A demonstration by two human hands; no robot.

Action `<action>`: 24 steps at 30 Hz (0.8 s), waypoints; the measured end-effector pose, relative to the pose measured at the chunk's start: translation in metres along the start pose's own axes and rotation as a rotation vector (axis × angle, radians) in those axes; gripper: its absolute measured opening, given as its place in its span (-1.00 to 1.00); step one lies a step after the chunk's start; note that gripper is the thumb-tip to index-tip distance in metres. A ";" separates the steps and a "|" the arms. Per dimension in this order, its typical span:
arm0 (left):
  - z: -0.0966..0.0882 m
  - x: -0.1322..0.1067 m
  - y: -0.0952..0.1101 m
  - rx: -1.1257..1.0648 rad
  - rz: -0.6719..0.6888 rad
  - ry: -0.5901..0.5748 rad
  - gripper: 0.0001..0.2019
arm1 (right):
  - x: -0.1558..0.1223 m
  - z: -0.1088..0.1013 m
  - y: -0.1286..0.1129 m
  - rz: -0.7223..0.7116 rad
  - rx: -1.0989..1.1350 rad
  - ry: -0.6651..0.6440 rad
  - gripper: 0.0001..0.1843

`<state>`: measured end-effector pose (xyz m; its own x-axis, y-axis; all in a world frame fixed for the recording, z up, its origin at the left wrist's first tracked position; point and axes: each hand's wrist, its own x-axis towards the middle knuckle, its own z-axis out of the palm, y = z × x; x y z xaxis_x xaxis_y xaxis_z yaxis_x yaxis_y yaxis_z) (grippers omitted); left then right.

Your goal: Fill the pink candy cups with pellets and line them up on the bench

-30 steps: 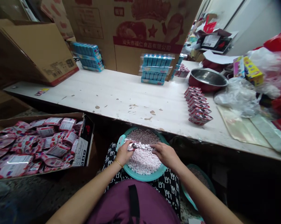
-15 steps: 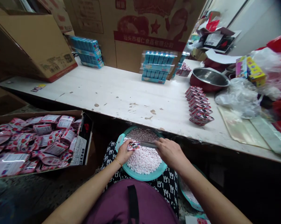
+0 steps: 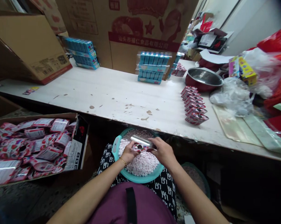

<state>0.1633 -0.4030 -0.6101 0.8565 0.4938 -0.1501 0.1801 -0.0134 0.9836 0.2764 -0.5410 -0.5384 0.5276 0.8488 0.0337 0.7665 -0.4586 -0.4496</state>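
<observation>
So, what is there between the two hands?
The head view shows a small printed packet and a shiny silvery object between the left hand and right hand, over the teal basin.

Room above basin (image 3: pixel 142 179), table edge (image 3: pixel 131 121) ahead, carton (image 3: pixel 75 152) left

Metal tool (image 3: pixel 140 140), right end seemingly behind right fingers (image 3: pixel 157 143).

Metal, plastic, cardboard.
From here the silvery tool (image 3: pixel 139 140) looks like shiny metal, the basin (image 3: pixel 140 179) smooth plastic, the carton (image 3: pixel 124 57) matt cardboard, the tabletop (image 3: pixel 107 88) chipped.
</observation>
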 end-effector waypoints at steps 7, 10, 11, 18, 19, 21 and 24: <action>0.017 0.005 0.043 0.106 0.189 -0.077 -0.37 | -0.002 -0.033 0.013 -0.131 -0.064 -0.013 -0.55; 0.017 0.011 0.052 0.093 0.171 -0.079 -0.17 | -0.004 -0.072 0.069 -0.019 -0.087 0.159 -0.56; 0.016 0.011 0.053 0.082 0.131 -0.092 -0.19 | -0.003 -0.085 0.094 0.019 -0.118 0.214 -0.56; -0.056 -0.006 0.040 0.147 0.180 0.134 -0.44 | 0.002 -0.117 0.207 0.113 -0.284 0.613 -0.62; -0.083 -0.011 0.036 0.227 0.233 0.267 -0.46 | -0.001 -0.111 0.201 0.127 -0.287 0.687 -0.60; -0.146 -0.025 0.028 0.483 0.290 0.580 -0.47 | -0.009 -0.088 0.175 0.136 -0.235 0.713 -0.54; -0.241 -0.061 0.016 0.975 0.052 0.962 -0.44 | -0.027 -0.031 0.121 0.038 -0.029 0.321 -0.50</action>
<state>-0.0027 -0.2236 -0.5605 0.2737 0.8717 0.4064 0.7654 -0.4533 0.4568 0.3663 -0.6277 -0.5661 0.6414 0.7066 0.2989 0.7515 -0.5000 -0.4304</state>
